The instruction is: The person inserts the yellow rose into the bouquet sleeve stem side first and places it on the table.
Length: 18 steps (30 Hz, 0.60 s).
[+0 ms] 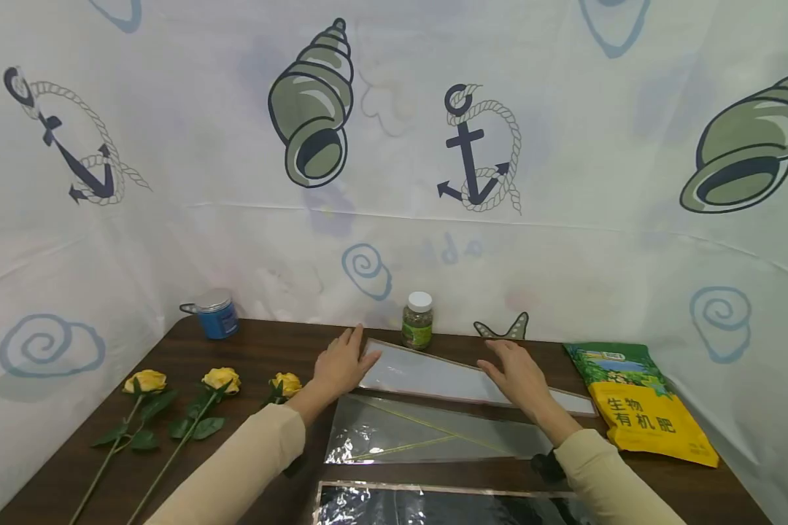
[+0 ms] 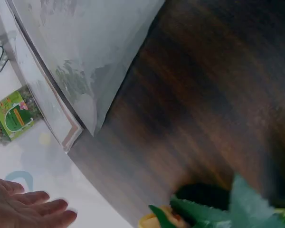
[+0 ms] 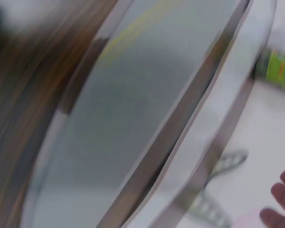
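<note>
My left hand (image 1: 338, 362), fingers extended, is by the left end of a long white sheet (image 1: 427, 372) in clear wrapping with a pinkish edge. Over the same sheet's right part is my right hand (image 1: 517, 375), its fingers also extended. Nothing is gripped by either; whether they touch the sheet, I cannot tell. Nearer me lies a grey wrapped sheet (image 1: 427, 430) with thin yellow lines. A shiny black wrapped sheet (image 1: 446, 507) is at the bottom edge, partly cut off. In the wrist views, fingertips of the left hand (image 2: 31, 209) and right hand (image 3: 282, 202) show at the borders.
Behind the white sheet stands a white-lidded jar (image 1: 417, 321) with a green label. A blue can (image 1: 218, 317) is at the back left. Yellow roses (image 1: 220, 380) with leafy stems lie left. A yellow-green fertilizer bag (image 1: 650, 408) lies right. Printed cloth (image 1: 394, 168) hangs behind.
</note>
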### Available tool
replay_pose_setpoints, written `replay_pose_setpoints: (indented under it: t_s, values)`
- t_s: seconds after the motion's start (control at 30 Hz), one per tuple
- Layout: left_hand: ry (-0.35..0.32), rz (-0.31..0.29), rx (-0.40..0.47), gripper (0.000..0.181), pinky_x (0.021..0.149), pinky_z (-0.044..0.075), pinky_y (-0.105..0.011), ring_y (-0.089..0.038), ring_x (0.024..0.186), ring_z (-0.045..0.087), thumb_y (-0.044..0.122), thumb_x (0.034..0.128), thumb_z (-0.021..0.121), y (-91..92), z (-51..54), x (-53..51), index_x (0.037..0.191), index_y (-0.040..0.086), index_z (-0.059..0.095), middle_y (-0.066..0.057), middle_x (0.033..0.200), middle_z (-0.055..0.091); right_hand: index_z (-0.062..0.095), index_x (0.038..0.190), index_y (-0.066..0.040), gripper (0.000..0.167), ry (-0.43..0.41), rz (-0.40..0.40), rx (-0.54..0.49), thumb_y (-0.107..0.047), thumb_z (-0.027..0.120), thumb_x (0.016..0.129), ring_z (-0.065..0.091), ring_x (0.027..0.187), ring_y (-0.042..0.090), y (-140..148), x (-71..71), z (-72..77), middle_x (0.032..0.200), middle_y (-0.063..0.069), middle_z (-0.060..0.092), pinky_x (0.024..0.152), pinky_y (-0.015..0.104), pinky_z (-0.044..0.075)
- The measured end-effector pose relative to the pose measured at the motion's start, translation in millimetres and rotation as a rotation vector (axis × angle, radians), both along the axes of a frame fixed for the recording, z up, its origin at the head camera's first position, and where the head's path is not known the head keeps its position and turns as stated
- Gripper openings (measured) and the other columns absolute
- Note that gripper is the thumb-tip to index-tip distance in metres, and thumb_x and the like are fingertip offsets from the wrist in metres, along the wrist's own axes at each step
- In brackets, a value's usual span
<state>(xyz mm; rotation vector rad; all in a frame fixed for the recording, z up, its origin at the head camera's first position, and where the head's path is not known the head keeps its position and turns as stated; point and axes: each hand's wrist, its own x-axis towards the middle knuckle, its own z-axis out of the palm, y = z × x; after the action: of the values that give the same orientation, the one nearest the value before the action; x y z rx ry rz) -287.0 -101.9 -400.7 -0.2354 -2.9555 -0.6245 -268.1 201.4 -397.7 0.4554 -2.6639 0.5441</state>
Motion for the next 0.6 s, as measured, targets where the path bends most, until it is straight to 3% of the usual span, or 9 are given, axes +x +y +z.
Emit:
replay_pose_setpoints:
  t_s: [0.1, 0.33, 0.47, 0.6]
  values:
    - [-0.045, 0.020, 0.134, 0.064, 0.095, 0.041, -0.058, -0.044, 0.125, 0.043, 0.035, 0.0968, 0.051, -6.2, -4.3, 0.1, 0.145, 0.000, 0.029, -0.026, 0.142, 0.039, 0.060, 0.120, 0.002, 0.039, -0.049, 0.082, -0.056, -0.017, 0.067, 0.087, 0.057, 0.109, 0.037, -31, -5.5, -2.4, 0.118, 0.021, 0.062, 0.089, 0.051, 0.047]
    - [-0.193, 0.105, 0.427, 0.055, 0.102, 0.036, -0.054, -0.047, 0.127, 0.037, 0.019, 0.0960, 0.049, -16.7, -11.0, 4.2, 0.137, -0.015, 0.033, -0.033, 0.137, 0.040, 0.061, 0.119, 0.003, 0.037, -0.206, 0.257, -0.099, -0.017, 0.067, 0.088, 0.056, 0.113, 0.036, -97, -21.5, -17.4, 0.120, 0.019, 0.062, 0.093, 0.050, 0.046]
    - [-0.245, 0.138, 0.498, 0.053, 0.099, 0.040, -0.051, -0.046, 0.124, 0.041, 0.016, 0.0953, 0.049, -18.6, -14.1, 4.7, 0.133, -0.018, 0.035, -0.034, 0.132, 0.044, 0.060, 0.119, 0.004, 0.039, -0.236, 0.317, -0.047, -0.018, 0.067, 0.088, 0.056, 0.113, 0.036, -120, -29.9, -24.1, 0.120, 0.020, 0.061, 0.093, 0.048, 0.046]
    - [-0.269, 0.153, 0.536, 0.051, 0.096, 0.044, -0.049, -0.045, 0.121, 0.045, 0.015, 0.0946, 0.049, -18.3, -13.5, 2.2, 0.131, -0.019, 0.037, -0.034, 0.130, 0.046, 0.059, 0.121, 0.004, 0.044, -0.254, 0.320, 0.013, -0.020, 0.069, 0.085, 0.055, 0.115, 0.036, -133, -38.1, -29.9, 0.122, 0.021, 0.060, 0.096, 0.047, 0.044]
